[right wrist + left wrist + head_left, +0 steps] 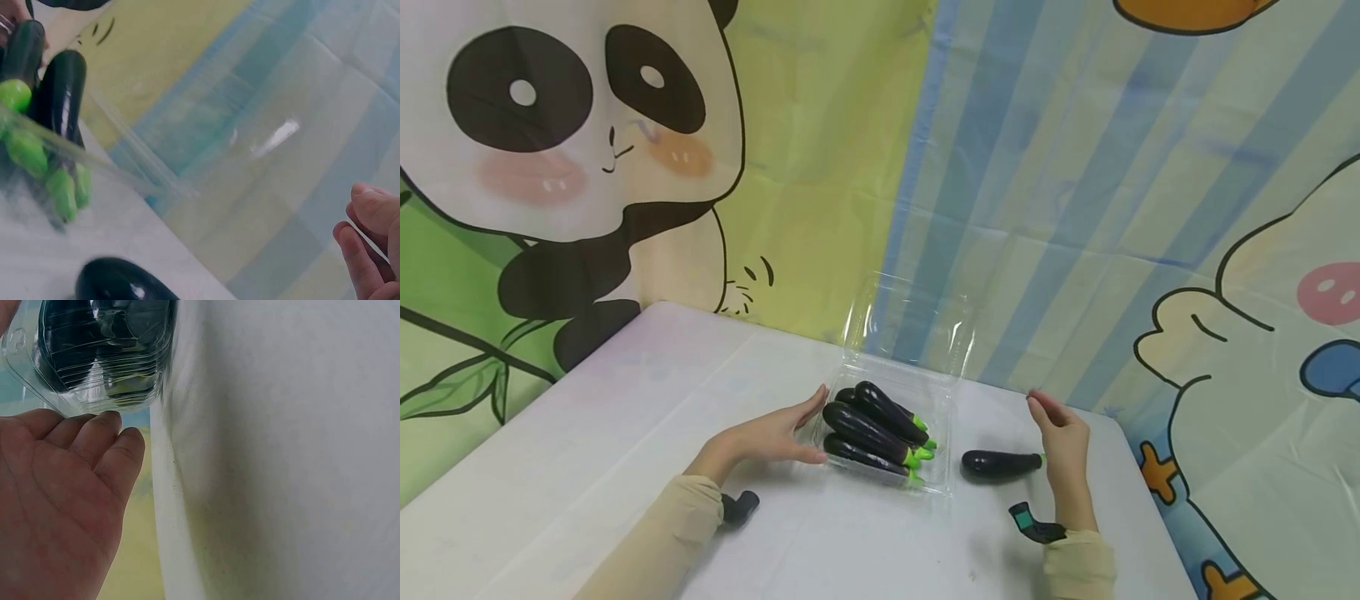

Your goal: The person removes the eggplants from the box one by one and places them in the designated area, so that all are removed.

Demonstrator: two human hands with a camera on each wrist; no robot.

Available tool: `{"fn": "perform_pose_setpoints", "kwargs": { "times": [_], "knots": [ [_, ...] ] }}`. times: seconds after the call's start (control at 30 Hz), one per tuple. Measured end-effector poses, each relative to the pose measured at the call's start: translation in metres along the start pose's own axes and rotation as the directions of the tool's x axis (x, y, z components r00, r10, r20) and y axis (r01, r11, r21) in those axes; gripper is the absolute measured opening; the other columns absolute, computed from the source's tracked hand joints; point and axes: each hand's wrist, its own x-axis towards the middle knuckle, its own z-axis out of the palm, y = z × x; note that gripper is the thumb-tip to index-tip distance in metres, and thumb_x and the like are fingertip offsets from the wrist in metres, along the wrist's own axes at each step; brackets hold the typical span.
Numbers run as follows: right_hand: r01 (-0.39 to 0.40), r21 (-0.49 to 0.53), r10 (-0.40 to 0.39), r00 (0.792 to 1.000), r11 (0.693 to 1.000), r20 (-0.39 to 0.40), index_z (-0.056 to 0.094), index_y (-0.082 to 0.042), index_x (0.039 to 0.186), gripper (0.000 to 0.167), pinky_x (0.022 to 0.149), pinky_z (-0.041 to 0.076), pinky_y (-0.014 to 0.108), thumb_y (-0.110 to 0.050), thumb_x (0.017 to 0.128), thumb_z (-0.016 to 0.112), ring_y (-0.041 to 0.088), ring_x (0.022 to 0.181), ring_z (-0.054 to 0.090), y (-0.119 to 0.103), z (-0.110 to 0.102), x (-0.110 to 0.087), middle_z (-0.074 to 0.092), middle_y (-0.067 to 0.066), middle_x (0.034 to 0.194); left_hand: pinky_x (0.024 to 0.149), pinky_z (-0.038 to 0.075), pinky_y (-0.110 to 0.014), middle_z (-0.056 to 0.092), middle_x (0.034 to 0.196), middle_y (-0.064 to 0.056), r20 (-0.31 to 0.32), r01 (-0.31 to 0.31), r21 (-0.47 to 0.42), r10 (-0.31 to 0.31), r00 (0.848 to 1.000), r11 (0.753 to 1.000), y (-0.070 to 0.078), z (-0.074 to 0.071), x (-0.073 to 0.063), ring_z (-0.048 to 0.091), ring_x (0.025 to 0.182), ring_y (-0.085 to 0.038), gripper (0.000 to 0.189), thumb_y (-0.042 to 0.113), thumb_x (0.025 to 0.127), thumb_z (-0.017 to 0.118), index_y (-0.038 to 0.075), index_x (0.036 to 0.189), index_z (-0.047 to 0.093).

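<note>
A clear plastic clamshell box (pixel 942 477) sits on the white table, its hinged lid (pixel 910 321) standing up at the back. Inside lie several dark purple eggplants (pixel 867 432) with bright green stems pointing right. My left hand (pixel 767 435) is at the box's left side, thumb and fingers spread; in the left wrist view its fingertips (pixel 109 419) are right at the box edge. To the right of the box lies one loose eggplant (pixel 998 464). Beside its stem end my right hand (pixel 1066 437) is raised, fingers loosely bent, nothing between thumb and fingers.
The white table (pixel 820 542) meets a printed cloth backdrop (pixel 820 167) behind the box, with a cartoon panda on the left and blue stripes on the right. Dark wrist-worn devices (pixel 1036 525) are on both forearms.
</note>
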Motion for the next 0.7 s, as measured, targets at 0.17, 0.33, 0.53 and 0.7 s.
{"fn": "perform_pose_setpoints", "kwargs": {
  "times": [0.17,0.33,0.53,0.7],
  "knots": [
    [0.11,-0.052,-0.105,0.99,0.993,0.09,0.067,-0.01,0.119,0.044,0.082,0.046,0.005,-0.038,0.085,0.068,-0.006,0.098,0.058,-0.023,0.016,-0.014,0.067,-0.016,0.103,0.119,0.019,-0.041,0.005,0.16,-0.007,-0.002,0.001,0.009,-0.001,1.0,1.0,0.0,-0.001,0.0,0.017,0.146,-0.024,0.115,0.052,0.077,0.072,0.011,0.153,-0.004],
    [0.233,-0.034,-0.219,0.948,0.972,0.229,0.067,-0.004,0.115,0.036,0.085,0.049,0.009,-0.024,0.086,0.07,-0.004,0.099,0.061,-0.036,0.035,-0.027,0.067,0.006,0.114,0.119,0.019,-0.041,0.005,0.16,-0.007,-0.003,-0.006,0.012,0.006,1.0,1.0,-0.003,-0.001,0.001,0.017,0.146,-0.024,0.116,0.053,0.077,0.072,0.011,0.153,-0.004],
    [0.389,-0.114,-0.307,0.848,0.914,0.432,0.07,-0.005,0.111,0.03,0.083,0.054,0.017,-0.015,0.083,0.073,0.02,0.102,0.067,-0.038,0.061,-0.044,0.067,0.012,0.111,0.119,0.019,-0.041,0.006,0.16,-0.007,0.002,-0.012,0.006,0.012,1.0,1.0,-0.003,-0.001,0.002,0.017,0.146,-0.024,0.116,0.052,0.077,0.073,0.011,0.153,-0.004],
    [0.495,-0.193,-0.303,0.748,0.847,0.59,0.072,-0.009,0.107,0.03,0.08,0.057,0.022,-0.018,0.078,0.076,0.025,0.097,0.068,-0.035,0.079,-0.059,0.069,0.01,0.106,0.119,0.019,-0.041,0.006,0.16,-0.007,0.003,-0.008,0.006,0.008,1.0,1.0,-0.002,0.0,0.001,0.017,0.146,-0.024,0.116,0.052,0.077,0.073,0.011,0.153,-0.004]
  ]
}}
